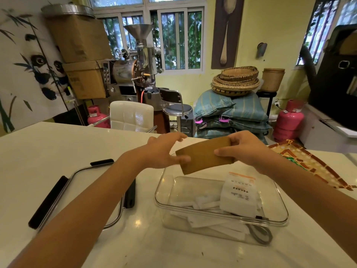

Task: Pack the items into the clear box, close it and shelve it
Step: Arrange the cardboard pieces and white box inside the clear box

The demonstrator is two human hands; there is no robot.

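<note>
Above clear box (pixel 278 222), fingers (pixel 222 151) pinching brown sleeve (pixel 204 157).

Bright daylight via windows (pixel 146 35), tabletop (pixel 58 147) glare, fisheye edges, slight blur.

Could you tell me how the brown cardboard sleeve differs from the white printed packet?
The brown cardboard sleeve is plain and unprinted; the white packet carries dark lettering and an orange strip. The sleeve is held in the air above the clear box, gripped by the right hand with the left hand at its other end; the packet lies inside the box. Both are flat paper goods.
</note>
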